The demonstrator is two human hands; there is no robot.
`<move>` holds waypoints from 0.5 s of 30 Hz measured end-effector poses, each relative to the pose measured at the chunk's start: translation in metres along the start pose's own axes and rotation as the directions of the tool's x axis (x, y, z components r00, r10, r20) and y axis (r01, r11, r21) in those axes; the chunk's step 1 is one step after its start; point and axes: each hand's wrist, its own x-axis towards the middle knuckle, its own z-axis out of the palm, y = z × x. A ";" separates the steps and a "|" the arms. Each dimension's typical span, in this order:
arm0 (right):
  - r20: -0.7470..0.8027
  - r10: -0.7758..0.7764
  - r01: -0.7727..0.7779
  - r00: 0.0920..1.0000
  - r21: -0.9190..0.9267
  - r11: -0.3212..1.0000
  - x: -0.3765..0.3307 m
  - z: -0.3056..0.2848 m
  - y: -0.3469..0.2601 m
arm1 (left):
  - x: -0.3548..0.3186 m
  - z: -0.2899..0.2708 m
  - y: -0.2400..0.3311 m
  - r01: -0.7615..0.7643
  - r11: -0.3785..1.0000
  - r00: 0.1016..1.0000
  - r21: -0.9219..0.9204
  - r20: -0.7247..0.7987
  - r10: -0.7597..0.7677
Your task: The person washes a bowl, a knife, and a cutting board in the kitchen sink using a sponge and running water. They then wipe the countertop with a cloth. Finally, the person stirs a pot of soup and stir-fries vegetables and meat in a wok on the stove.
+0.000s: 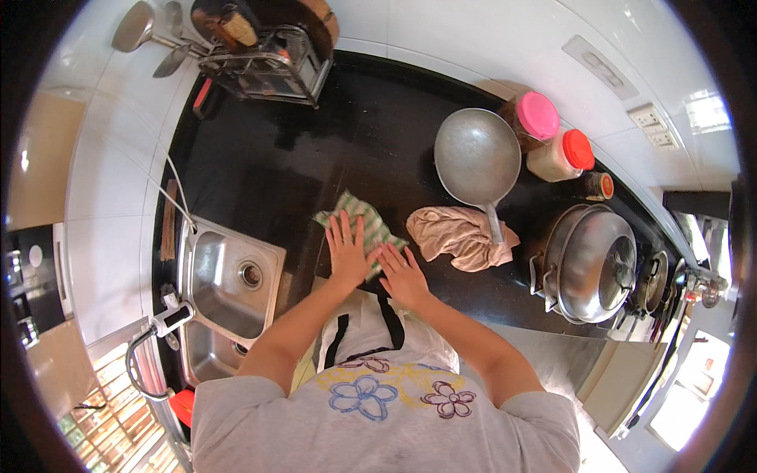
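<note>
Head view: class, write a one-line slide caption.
Both hands, left hand and right hand, press a green striped cloth flat on the black counter.

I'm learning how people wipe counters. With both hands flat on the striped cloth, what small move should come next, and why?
Probably push the green striped cloth forward across the black counter. The left hand and right hand press on its near end, and bare counter lies ahead, while the beige rag crowds the right.

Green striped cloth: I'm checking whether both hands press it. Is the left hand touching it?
Touching. The head view shows the left hand lying flat on the green striped cloth, fingers spread over it on the black counter.
</note>
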 end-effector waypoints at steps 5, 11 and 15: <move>0.083 0.012 -0.013 0.996 0.012 1.000 -0.103 -0.005 0.025 | -0.050 0.028 0.073 -0.221 0.974 0.973 -0.053 0.059 0.224; -0.008 0.098 -0.097 0.995 0.080 0.992 -0.082 0.000 0.013 | -0.018 0.007 0.046 -0.253 0.967 0.967 0.007 0.009 0.253; -0.111 0.169 -0.169 0.979 0.003 0.986 -0.011 0.008 0.003 | 0.018 -0.001 0.009 -0.122 0.990 0.985 0.067 -0.111 0.129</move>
